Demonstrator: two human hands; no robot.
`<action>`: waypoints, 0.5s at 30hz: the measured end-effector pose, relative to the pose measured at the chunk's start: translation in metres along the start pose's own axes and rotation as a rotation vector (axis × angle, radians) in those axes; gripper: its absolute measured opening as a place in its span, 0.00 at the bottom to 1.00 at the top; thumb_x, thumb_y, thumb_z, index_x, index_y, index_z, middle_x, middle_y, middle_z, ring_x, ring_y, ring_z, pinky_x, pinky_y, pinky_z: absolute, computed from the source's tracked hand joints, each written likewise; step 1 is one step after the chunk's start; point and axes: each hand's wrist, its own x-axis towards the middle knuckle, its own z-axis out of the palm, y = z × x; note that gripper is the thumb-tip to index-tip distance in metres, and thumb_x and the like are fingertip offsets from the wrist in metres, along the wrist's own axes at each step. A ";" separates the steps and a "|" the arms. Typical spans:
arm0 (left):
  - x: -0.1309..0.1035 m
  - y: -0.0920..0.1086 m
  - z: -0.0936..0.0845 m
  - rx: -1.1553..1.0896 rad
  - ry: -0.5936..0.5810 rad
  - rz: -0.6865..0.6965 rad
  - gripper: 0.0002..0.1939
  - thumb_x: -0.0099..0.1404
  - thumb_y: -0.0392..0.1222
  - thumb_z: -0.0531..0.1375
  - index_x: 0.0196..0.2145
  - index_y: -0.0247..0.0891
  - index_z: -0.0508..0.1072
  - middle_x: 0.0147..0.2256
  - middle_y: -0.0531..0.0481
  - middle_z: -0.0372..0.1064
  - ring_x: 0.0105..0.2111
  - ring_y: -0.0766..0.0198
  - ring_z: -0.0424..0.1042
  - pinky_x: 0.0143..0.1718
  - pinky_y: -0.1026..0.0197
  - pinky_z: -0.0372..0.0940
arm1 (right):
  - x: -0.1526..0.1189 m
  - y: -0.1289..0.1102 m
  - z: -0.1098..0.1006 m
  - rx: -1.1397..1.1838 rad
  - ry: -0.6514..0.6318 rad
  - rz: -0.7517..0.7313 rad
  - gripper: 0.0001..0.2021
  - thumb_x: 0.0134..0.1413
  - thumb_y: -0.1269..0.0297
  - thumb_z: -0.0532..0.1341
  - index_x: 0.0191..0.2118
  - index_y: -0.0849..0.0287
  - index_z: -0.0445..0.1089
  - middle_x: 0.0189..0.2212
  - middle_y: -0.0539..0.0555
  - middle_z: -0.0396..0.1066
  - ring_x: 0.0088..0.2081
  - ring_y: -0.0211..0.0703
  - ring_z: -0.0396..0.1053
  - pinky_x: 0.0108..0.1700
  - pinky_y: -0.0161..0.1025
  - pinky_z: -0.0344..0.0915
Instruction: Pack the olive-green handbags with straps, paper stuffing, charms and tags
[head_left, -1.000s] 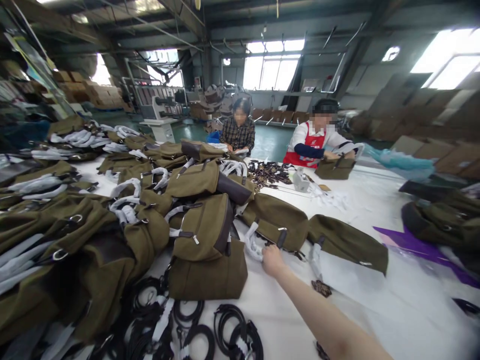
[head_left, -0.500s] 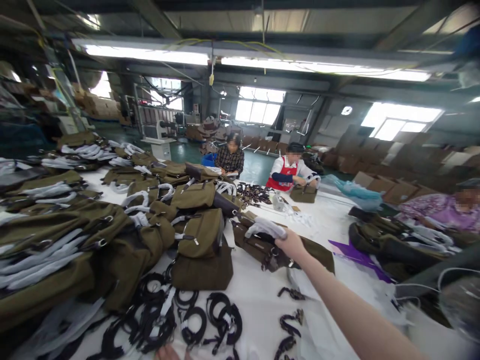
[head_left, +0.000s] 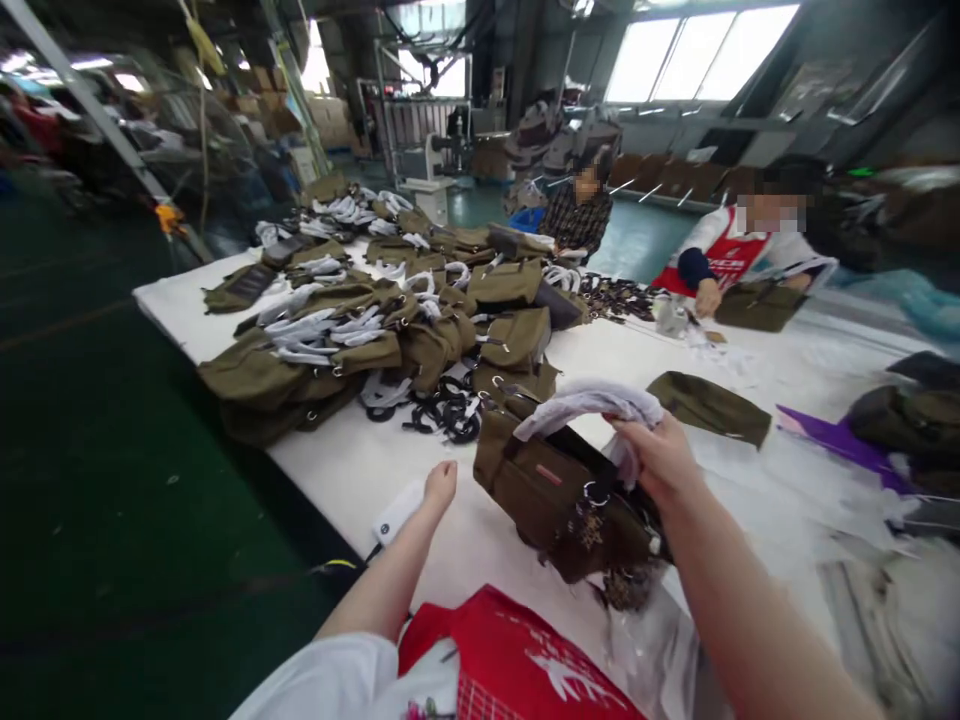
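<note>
My right hand (head_left: 658, 452) is closed round the white-wrapped handles (head_left: 592, 393) of an olive handbag (head_left: 551, 490). The bag hangs tilted over the near part of the table, with a small reddish label and a metal ring on its side. Below it hangs or lies a dark beaded-looking cluster (head_left: 626, 588); its kind is unclear. My left hand (head_left: 441, 484) is a closed fist left of the bag, apart from it; whether anything is inside the fingers is hidden. Coiled black straps (head_left: 450, 415) lie just beyond that hand.
Many olive bags (head_left: 330, 350) with wrapped handles are piled on the white table (head_left: 315, 490). A white device (head_left: 397, 512) sits at the near edge. Another olive bag (head_left: 709, 407) lies to the right. Two co-workers sit across, one in a red apron (head_left: 720, 262).
My right hand has lifted the handbag by its handles and drawn it nearer. My left hand has come into fuller view. The camera has swung left and down.
</note>
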 end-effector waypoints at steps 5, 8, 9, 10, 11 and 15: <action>-0.010 -0.014 -0.086 -0.132 0.149 -0.016 0.26 0.71 0.46 0.40 0.48 0.27 0.72 0.47 0.36 0.74 0.43 0.60 0.76 0.44 0.61 0.68 | -0.036 0.051 0.041 0.303 0.090 0.328 0.14 0.39 0.61 0.64 0.36 0.58 0.68 0.33 0.52 0.75 0.36 0.43 0.74 0.37 0.38 0.73; -0.008 -0.017 -0.119 -0.129 0.219 -0.004 0.26 0.71 0.48 0.40 0.50 0.29 0.70 0.50 0.36 0.73 0.46 0.58 0.74 0.46 0.60 0.67 | -0.058 0.096 0.050 0.232 0.090 0.416 0.12 0.38 0.59 0.62 0.32 0.58 0.68 0.29 0.53 0.74 0.33 0.44 0.73 0.35 0.39 0.73; -0.007 -0.018 -0.124 -0.114 0.227 -0.002 0.26 0.71 0.49 0.42 0.50 0.30 0.71 0.49 0.36 0.73 0.47 0.57 0.74 0.47 0.59 0.66 | -0.069 0.112 0.051 0.195 0.075 0.458 0.11 0.38 0.58 0.62 0.30 0.58 0.67 0.27 0.53 0.73 0.30 0.45 0.72 0.32 0.40 0.72; -0.007 -0.020 -0.125 -0.093 0.226 0.000 0.24 0.70 0.49 0.44 0.48 0.31 0.72 0.49 0.37 0.74 0.48 0.56 0.73 0.48 0.58 0.66 | -0.081 0.128 0.050 0.155 0.058 0.507 0.11 0.38 0.58 0.63 0.28 0.57 0.67 0.24 0.53 0.72 0.28 0.45 0.71 0.30 0.40 0.71; -0.007 -0.022 -0.123 -0.068 0.217 0.004 0.23 0.69 0.50 0.46 0.47 0.31 0.72 0.48 0.37 0.74 0.48 0.56 0.73 0.49 0.58 0.65 | -0.094 0.144 0.048 0.115 0.038 0.562 0.10 0.37 0.57 0.63 0.26 0.56 0.65 0.22 0.52 0.70 0.25 0.45 0.70 0.27 0.40 0.69; -0.014 -0.026 -0.090 0.053 0.149 0.030 0.22 0.65 0.49 0.54 0.47 0.27 0.72 0.49 0.33 0.73 0.52 0.53 0.70 0.54 0.58 0.61 | -0.131 0.192 0.025 0.000 -0.018 0.735 0.14 0.40 0.51 0.63 0.22 0.53 0.59 0.16 0.51 0.64 0.23 0.47 0.67 0.24 0.42 0.66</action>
